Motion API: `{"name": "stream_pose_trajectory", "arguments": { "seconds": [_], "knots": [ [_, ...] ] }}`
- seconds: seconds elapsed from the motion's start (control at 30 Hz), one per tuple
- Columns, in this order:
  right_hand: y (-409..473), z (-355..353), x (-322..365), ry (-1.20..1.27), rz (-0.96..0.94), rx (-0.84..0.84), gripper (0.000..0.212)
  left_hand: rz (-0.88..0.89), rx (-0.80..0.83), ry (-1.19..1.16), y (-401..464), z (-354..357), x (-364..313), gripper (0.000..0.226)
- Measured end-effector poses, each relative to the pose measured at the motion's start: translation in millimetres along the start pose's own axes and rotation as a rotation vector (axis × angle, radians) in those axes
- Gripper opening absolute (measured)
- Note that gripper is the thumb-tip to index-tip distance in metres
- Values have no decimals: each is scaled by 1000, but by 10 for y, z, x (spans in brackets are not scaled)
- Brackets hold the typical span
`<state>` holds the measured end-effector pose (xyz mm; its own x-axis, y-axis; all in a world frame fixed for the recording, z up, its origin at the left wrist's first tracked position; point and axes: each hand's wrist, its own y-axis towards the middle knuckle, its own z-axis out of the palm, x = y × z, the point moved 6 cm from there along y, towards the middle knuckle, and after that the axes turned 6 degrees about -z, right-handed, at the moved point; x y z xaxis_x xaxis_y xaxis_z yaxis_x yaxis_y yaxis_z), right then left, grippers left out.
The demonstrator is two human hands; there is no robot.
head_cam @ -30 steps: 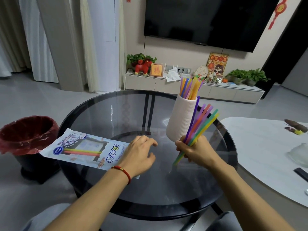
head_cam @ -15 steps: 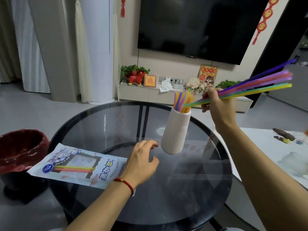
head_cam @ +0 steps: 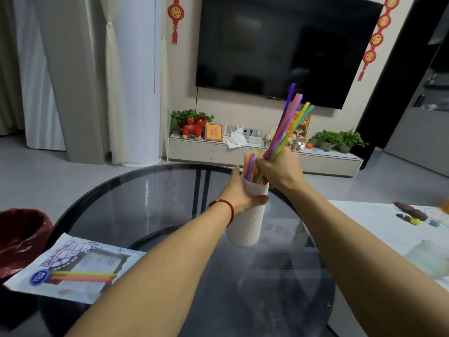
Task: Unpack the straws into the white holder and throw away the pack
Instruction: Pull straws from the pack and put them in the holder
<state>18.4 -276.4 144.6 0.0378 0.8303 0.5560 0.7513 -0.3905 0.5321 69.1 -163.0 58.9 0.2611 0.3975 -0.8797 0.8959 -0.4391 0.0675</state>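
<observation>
The white ribbed holder (head_cam: 247, 227) stands on the round glass table (head_cam: 136, 205), with several coloured straws sticking out of its top. My left hand (head_cam: 239, 194) is wrapped around the holder's upper part. My right hand (head_cam: 279, 170) grips a bundle of coloured straws (head_cam: 288, 122) right above the holder's mouth; their lower ends dip into it and their tops point up and to the right. The straw pack (head_cam: 73, 268) lies flat at the table's left edge, with a few straws still showing through its window.
A bin with a dark red liner (head_cam: 21, 237) sits on the floor left of the table, close to the pack. A white table (head_cam: 379, 227) with small objects and a glass bowl (head_cam: 430, 259) adjoins on the right.
My right hand swung the straw bundle from held out sideways to upright and brought it down onto the holder's mouth. My left hand left the table and took hold of the holder.
</observation>
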Motion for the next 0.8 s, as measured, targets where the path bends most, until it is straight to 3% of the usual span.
{"name": "stream_pose_trajectory", "arguments": {
  "seconds": [0.13,0.43,0.67,0.73,0.8],
  "knots": [
    [49,59,-5,2,19,66,26,30,-133,128,73,-45,80,68],
    [28,-153,329,104,-58,84,32,107,-126,119,-81,-207,145,57],
    [-91,-298,603,50,-425,-200,108,122,-133,104,-124,-200,131,53],
    [-94,-318,653,45,-543,-251,110,124,-133,107,-120,-195,129,49],
    [-106,-261,646,10,-588,-213,98,128,-125,101,-102,-174,137,44]
  ]
}}
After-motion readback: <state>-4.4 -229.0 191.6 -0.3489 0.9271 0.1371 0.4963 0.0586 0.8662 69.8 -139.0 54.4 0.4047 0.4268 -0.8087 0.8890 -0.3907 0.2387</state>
